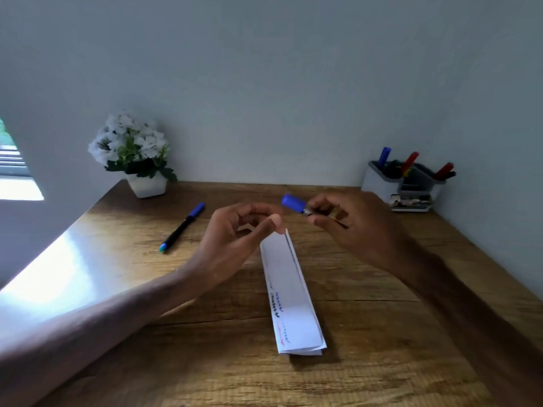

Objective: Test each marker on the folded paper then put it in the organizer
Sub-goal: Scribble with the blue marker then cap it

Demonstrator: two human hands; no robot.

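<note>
While my right hand (352,227) pinches the blue-capped dark marker (293,202), my left hand (235,239) hangs loosely curled, empty; unpinned, the white folded paper strip (291,304) could skid.

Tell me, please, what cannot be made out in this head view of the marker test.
Head view:
- blue-capped marker: barrel hidden inside the right hand.
- folded paper: far corner behind the left hand; scribbles too small to read.
- organizer: front label blurred.
- left hand: whether it pinches anything, unclear.

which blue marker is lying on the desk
The marker left of the folded paper; the others are in the right hand and the organizer.
</note>
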